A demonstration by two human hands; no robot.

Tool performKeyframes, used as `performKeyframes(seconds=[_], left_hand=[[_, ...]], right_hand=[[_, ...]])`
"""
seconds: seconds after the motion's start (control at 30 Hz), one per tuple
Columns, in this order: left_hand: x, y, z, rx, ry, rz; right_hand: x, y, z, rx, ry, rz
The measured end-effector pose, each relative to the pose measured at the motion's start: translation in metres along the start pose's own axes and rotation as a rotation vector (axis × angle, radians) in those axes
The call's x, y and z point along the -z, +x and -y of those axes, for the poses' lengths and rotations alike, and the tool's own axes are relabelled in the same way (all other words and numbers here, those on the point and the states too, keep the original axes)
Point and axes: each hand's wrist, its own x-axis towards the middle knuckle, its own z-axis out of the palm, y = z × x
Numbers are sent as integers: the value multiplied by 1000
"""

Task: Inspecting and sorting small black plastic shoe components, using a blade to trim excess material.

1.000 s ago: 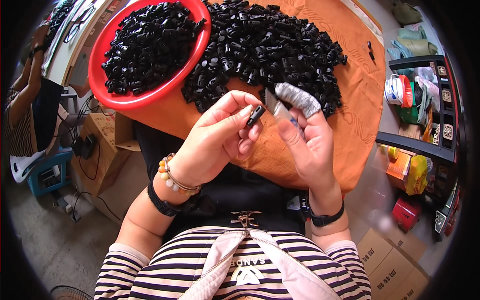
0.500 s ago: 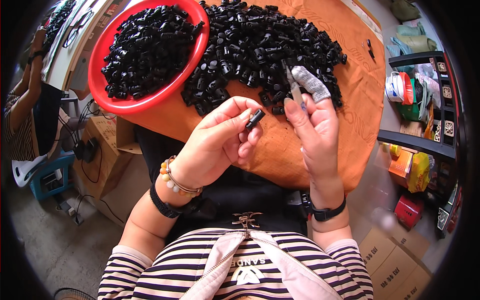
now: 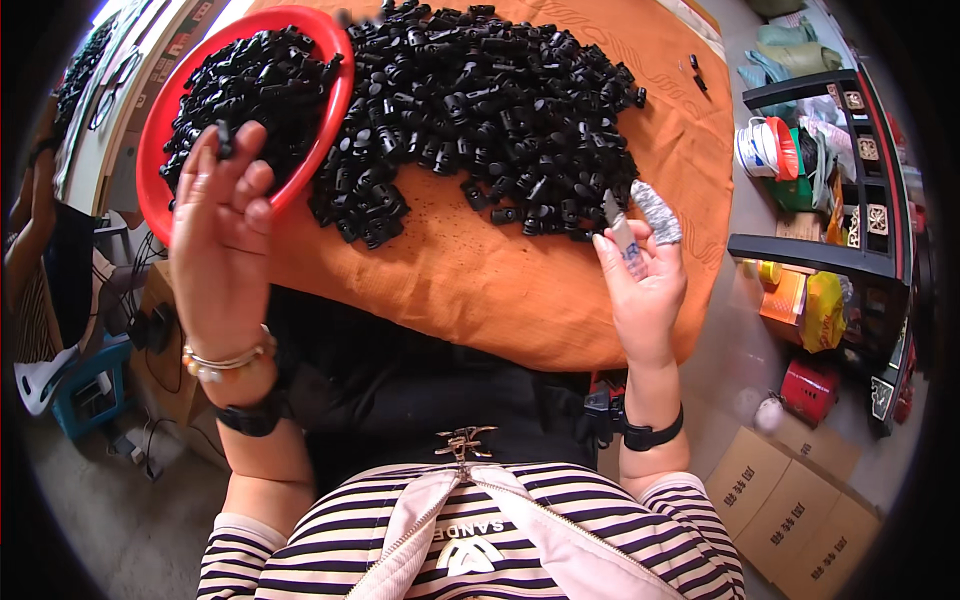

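My left hand is raised over the near part of a red basin heaped with small black plastic parts. At its fingertips is one black plastic part, between thumb and fingers. My right hand pinches a small knife, its blade pointing up and away from me. A grey knitted finger cover sits on one finger of that hand. Just beyond the knife spreads a big pile of loose black plastic parts on the orange cloth.
A couple of stray black parts lie near the table's right side. Right of the table stand a dark shelf with bags and buckets, and cardboard boxes. At left are a blue stool and another person's arm.
My left hand has moved left and away from me, from in front of the pile to over the basin, carrying the black part. My right hand has come slightly nearer with the knife.
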Motion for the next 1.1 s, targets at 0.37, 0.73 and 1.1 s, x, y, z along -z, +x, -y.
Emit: performKeyframes(seconds=[0.37,0.73,1.1], left_hand=[[-9,0,4,44,85,113],[-74,-43,61,699,303,383],[-67,-43,70,660,-91,313]], right_hand=[[3,-4,-6,137,-348,90],[-10,-13,34,-133,301,235],[-50,-21,48,-11,341,432]])
